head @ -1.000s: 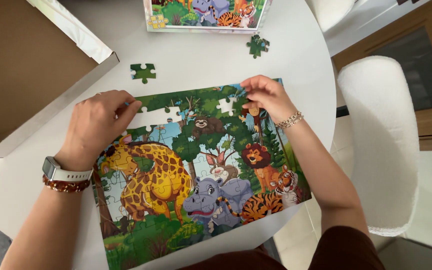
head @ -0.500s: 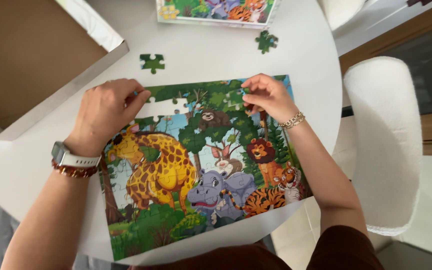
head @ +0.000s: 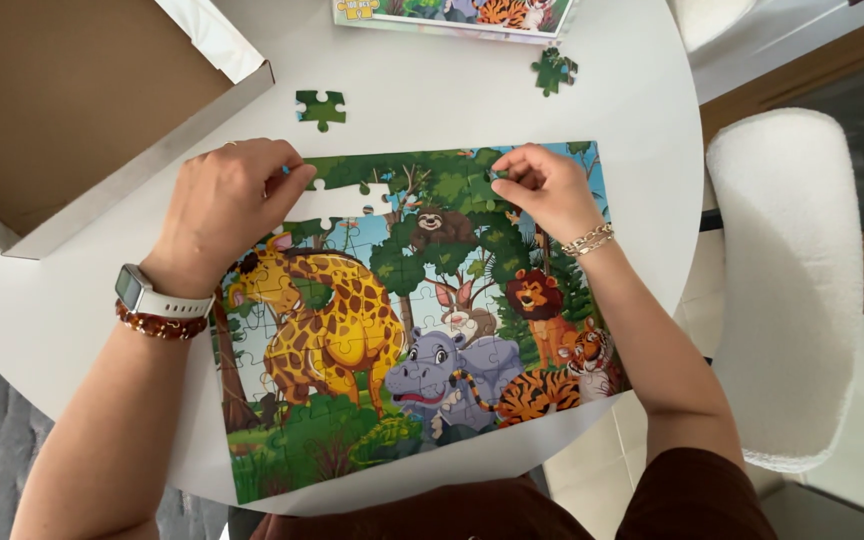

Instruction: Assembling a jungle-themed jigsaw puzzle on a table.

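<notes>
Jigsaw puzzle [head: 402, 320]: jungle animal scene with giraffe, hippo, tiger, lion and sloth; lies flat on the round white desk [head: 452, 105], nearly complete, with one white gap [head: 347, 203] in the upper left rows.

Left hand [head: 232, 195]: rests palm down on the puzzle's upper left corner, fingers together and curled, tips at the edge of the gap. Watch and bead bracelet at the wrist.

Right hand [head: 542, 185]: on the upper edge towards the right, fingertips drawn together on the puzzle surface; it may be pinching a piece, though the fingers hide it. Chain bracelet at the wrist.

Loose green piece [head: 320, 108]: on the desk just above the left hand, apart from the puzzle.

Second loose green piece [head: 553, 71]: near the box lid [head: 452, 18] at the far edge.

Open cardboard box [head: 72, 110]: far left.

White chair [head: 782, 290]: right of the desk.
</notes>
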